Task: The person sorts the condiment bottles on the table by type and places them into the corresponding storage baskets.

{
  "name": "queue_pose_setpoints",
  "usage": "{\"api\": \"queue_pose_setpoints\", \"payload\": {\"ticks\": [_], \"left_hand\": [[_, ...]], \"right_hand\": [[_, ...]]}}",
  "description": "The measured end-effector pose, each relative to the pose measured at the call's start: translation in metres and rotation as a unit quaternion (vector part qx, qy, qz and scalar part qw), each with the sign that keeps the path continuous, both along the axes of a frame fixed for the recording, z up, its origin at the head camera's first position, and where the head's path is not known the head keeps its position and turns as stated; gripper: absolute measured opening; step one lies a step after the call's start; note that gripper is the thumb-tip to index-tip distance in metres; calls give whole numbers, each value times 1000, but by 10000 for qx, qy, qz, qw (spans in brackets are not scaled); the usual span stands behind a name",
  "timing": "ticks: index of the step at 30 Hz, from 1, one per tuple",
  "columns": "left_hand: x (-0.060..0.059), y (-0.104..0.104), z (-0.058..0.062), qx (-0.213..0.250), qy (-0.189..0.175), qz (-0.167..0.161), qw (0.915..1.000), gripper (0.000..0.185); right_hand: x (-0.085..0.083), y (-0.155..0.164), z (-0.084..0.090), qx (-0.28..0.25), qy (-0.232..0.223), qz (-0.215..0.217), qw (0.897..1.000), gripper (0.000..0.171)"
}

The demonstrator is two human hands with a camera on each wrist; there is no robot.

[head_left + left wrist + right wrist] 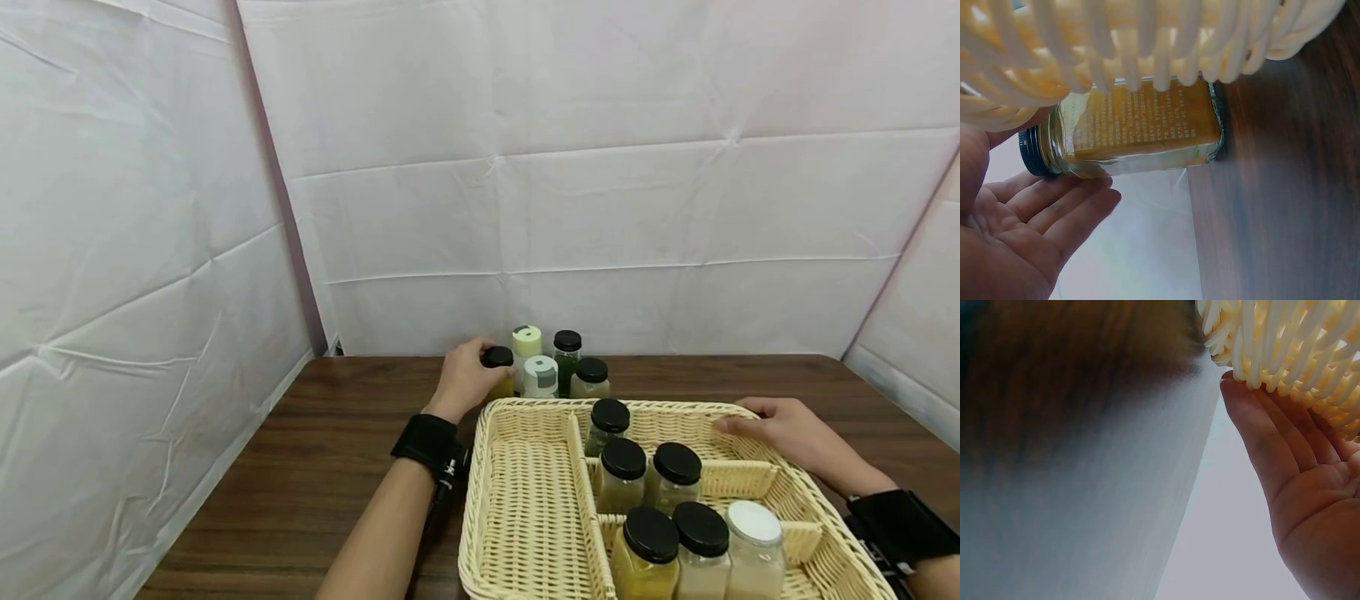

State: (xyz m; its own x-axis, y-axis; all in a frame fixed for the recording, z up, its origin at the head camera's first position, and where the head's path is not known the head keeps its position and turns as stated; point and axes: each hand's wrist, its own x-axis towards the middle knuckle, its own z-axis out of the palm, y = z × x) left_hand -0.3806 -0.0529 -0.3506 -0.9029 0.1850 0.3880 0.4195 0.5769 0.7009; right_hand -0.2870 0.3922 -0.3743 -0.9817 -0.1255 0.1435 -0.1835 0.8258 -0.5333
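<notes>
My left hand (467,379) grips a spice jar (497,358) near its black lid, behind the far left corner of the wicker basket (468,533). In the left wrist view, this glass jar (1147,125) holds yellow-brown powder and carries printed text; the basket's weave hides part of it. My right hand (787,433) holds the basket's far right rim, thumb inside and fingers along the outer wall. From the right wrist view, the fingers (1266,434) lie against the woven side. Inside the basket, several jars stand in the middle compartments, among them a white-lidded jar (755,542).
Behind the basket stand a yellow-green-topped container (527,340), a pale-topped container (540,377), a black-lidded dark green jar (567,360) and another black-lidded jar (591,379). Dividers (588,500) split the basket. White sheeting (600,208) walls off the wooden table (300,492).
</notes>
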Motion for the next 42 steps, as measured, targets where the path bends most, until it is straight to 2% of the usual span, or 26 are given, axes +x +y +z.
{"api": "queue_pose_setpoints", "payload": {"ticks": [8,16,27,34,42], "left_hand": [[0,0,1,12,-7,72,10000,48],[6,-4,6,-66,-19,39,10000,46],[8,-1,10,-141,-10,192,9997,42],[12,-3,16,69,-30,235,9997,44],[13,-8,24,380,296,483,9977,45]], "right_hand": [[0,0,0,-34,-9,-46,10000,58],[0,-2,0,-70,0,-40,10000,60],[2,-1,-1,-132,-7,-53,9999,59],[2,-2,-1,-170,-5,-40,9998,56],[2,-2,-1,-178,2,-42,9998,57]]}}
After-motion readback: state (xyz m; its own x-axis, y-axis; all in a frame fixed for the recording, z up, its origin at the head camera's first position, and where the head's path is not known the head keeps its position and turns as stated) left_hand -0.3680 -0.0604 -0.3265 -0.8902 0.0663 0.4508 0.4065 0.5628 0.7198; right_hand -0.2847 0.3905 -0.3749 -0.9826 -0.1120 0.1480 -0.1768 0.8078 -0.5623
